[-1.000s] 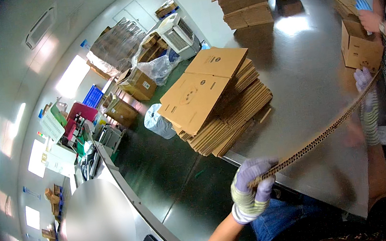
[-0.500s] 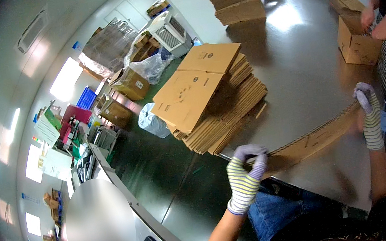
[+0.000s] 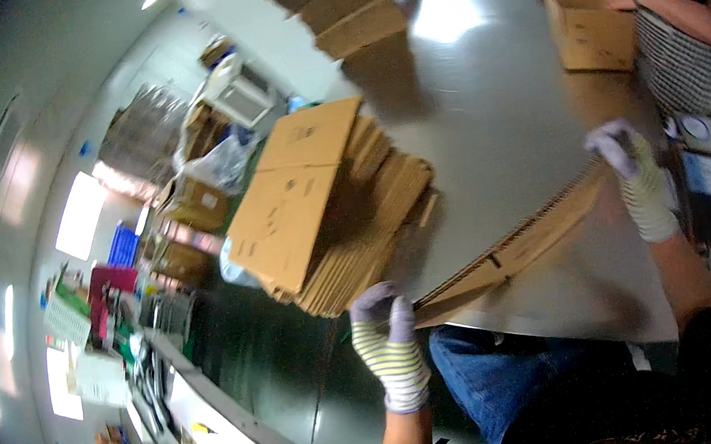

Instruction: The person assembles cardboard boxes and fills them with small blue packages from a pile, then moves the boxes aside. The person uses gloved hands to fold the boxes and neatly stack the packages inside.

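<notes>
Now your gloved left hand pinches one end of a cardboard piece, and your right hand grips the other; it stretches between them over the table. Ahead of your left hand sits a stack of flattened cartons.

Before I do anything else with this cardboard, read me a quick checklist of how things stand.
1. Left hand gripping the cardboard: ok, at its left end.
2. Right hand gripping it: ok, at its right end.
3. Stack neatly squared: not ok, layers uneven, top sheet skewed.
4. Open box apart from the cardboard: ok, farther up the table.
5. Cardboard's underside undamaged: cannot tell, hidden.
</notes>
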The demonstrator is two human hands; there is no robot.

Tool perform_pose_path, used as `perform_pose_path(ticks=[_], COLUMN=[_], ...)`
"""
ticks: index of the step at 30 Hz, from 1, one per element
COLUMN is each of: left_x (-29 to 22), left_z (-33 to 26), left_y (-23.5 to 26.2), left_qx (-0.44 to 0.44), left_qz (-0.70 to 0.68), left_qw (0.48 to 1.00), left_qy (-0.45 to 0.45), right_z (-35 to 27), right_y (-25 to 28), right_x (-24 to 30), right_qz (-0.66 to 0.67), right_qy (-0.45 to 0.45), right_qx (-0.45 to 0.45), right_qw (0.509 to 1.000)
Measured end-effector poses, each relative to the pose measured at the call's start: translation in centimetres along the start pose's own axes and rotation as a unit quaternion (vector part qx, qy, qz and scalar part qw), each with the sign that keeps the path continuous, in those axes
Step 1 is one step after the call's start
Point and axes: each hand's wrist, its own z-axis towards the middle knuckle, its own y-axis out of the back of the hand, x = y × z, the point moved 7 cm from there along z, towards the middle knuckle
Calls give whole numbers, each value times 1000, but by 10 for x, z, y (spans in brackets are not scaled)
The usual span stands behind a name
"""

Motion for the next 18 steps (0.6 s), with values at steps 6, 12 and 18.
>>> perform_pose_path(ticks=[6, 12, 18], left_x=[11, 15, -4], left_z=[2, 6, -6], left_y=[11, 24, -22], left_qx=[26, -77, 64], left_qz=[20, -22, 1], left_qw=[999, 996, 997], left_qy=[-3, -34, -43], right_z=[8, -3, -14], right_y=[-20, -31, -63], right_x=[2, 54, 53], right_qz=[44, 24, -75], right_qy=[-72, -33, -27], right_qx=[-23, 18, 141], right_qw=[996, 999, 987])
